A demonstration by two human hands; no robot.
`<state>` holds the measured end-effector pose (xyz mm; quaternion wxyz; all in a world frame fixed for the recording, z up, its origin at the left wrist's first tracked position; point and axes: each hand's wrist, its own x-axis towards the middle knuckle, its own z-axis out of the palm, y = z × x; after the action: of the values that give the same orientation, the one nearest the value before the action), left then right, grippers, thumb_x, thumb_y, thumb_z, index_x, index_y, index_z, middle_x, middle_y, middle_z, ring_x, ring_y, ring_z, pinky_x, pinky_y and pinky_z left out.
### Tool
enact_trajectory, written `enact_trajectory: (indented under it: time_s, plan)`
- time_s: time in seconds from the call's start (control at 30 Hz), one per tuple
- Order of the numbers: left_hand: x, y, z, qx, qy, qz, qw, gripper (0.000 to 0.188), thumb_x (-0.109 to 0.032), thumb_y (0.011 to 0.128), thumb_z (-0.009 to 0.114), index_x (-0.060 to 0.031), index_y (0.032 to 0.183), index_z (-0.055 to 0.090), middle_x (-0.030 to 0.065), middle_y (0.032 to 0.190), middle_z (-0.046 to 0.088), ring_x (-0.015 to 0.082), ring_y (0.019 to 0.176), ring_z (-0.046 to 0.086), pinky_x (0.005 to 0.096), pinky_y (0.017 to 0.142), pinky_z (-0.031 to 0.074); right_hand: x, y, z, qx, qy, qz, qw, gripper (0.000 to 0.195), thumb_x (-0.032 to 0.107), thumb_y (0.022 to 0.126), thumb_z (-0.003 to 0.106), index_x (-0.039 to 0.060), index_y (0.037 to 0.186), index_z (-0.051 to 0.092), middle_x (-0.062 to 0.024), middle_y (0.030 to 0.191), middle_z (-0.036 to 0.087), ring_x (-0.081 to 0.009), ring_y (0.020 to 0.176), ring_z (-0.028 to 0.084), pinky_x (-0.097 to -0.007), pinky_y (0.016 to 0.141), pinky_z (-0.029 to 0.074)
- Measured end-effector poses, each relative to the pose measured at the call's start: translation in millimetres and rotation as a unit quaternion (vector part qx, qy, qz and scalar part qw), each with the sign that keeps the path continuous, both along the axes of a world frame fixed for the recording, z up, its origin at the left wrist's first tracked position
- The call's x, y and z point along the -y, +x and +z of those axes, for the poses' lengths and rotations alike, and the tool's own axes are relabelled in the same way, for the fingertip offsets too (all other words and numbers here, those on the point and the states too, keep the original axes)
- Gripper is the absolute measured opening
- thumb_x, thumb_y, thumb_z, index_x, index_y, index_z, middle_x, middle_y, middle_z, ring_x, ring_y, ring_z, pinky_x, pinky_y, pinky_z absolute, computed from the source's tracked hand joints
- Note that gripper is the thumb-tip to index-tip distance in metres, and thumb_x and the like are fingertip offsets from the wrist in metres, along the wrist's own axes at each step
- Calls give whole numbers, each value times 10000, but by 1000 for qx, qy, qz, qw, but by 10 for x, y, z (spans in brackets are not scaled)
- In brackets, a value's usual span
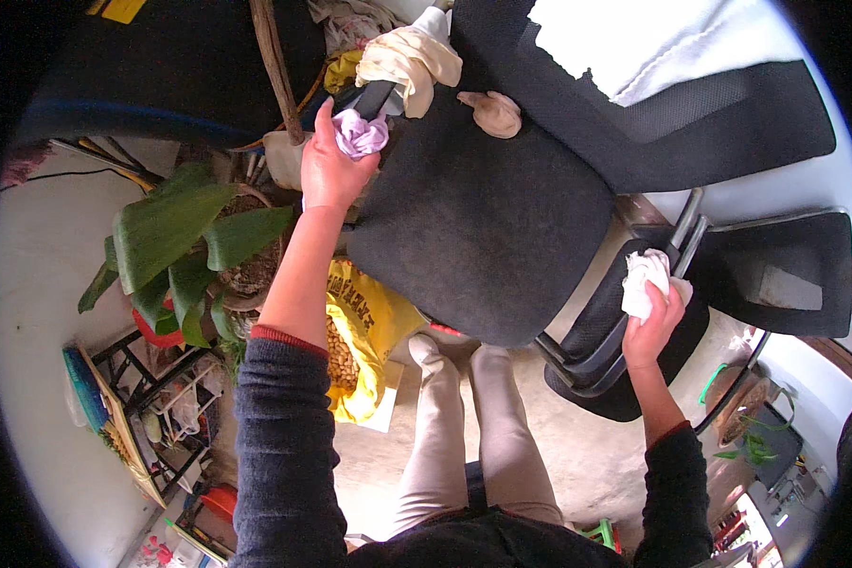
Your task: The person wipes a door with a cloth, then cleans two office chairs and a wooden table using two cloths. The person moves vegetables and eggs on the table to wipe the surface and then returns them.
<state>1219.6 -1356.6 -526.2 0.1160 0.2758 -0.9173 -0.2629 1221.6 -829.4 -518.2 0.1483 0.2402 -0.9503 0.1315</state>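
Observation:
A black office chair stands before me, its fabric seat facing up. My left hand grips a bunched lilac cloth beside the chair's left armrest. Further along that armrest lies a crumpled cream cloth. Near the right armrest, my right hand holds a wadded white cloth. One small beige cloth piece, possibly a sock, rests at the rear of the seat. Over the backrest hangs a white towel-like cloth.
To the left are a broad-leaved potted plant and a black metal rack. A yellow sack of what look like peanuts sits by my feet. Behind the right armrest stands another black chair. A wooden pole rises at upper left.

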Motion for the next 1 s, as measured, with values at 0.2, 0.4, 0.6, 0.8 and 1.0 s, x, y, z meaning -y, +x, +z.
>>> enact_trajectory:
  time_s: [0.2,0.4,0.6,0.8,1.0]
  plan:
    - [256,-17,13,108,43,-35,993,594,-506,758,738,-90,1165,621,213,1047,713,395,1033,666,476,860,537,422,33,252,87,19,-37,995,516,10,782,617,94,1291,607,-187,1316,501,-399,1272,440,-513,1110,308]
    - [121,-45,9,137,-7,-25,990,540,-518,751,747,-120,1086,600,178,941,723,400,926,686,489,782,547,1695,326,-295,361,-221,65,904,560,-51,777,604,115,1312,612,-184,1329,504,-361,1238,494,-439,1078,403]
    - [131,-34,9,143,-40,-11,989,532,-515,729,776,-110,1002,566,169,863,720,399,832,696,493,705,557,3241,-528,-1224,298,-164,254,905,579,-65,762,613,137,1305,616,-190,1365,502,-394,1204,502,-463,1053,432]
    - [143,-57,-79,81,-77,-36,993,538,-522,722,772,-103,984,559,164,827,715,393,775,700,491,652,557,4241,-1440,-1811,93,33,202,974,356,168,924,524,173,1261,637,-165,1211,629,-372,1048,574,-469,931,467]
    - [151,-16,-55,124,-82,-31,988,556,-521,711,772,-103,1003,551,161,824,712,376,769,707,485,644,561,4219,705,-1864,227,8,216,950,392,149,910,616,87,1297,606,-174,1290,539,-350,1151,535,-485,922,496]
